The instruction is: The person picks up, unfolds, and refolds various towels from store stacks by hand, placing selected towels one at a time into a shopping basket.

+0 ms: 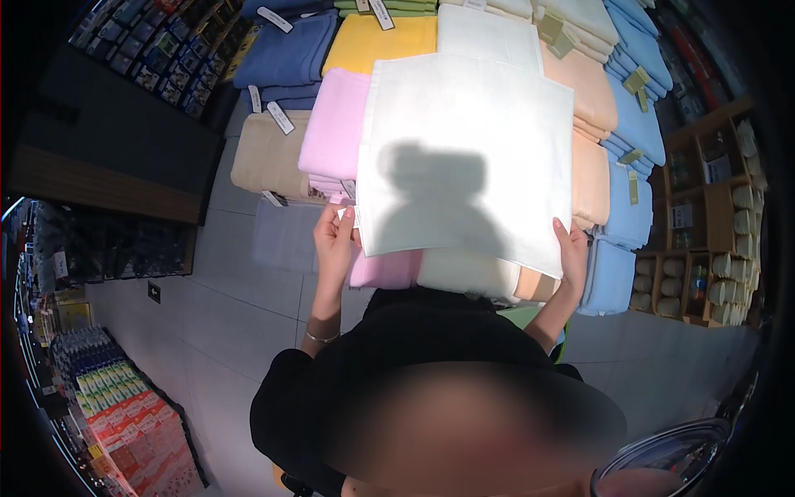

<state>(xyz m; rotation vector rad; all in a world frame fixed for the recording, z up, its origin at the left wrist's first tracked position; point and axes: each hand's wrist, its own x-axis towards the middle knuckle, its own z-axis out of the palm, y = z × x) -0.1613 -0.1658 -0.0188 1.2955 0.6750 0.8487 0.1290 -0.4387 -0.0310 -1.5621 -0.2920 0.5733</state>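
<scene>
A white towel (472, 108) is spread out flat between my hands, with a dark shadow across its lower middle. My left hand (335, 236) pinches its lower left corner, where a small white tag shows by the thumb. At the lower right corner, my right hand (570, 244) holds the edge between thumb and fingers. Beneath and around the towel lie folded stacks: pink towels (335, 124) to the left, peach towels (592, 182) to the right and a cream towel (464, 272) below its near edge.
Beyond are yellow towels (381, 45), dark blue towels (290, 54) and a beige stack (269, 153). Light blue towels (621, 199) line the right side. A wooden shelf (696, 224) stands far right. Red boxes (145, 443) are stacked at lower left on the tiled floor (240, 331).
</scene>
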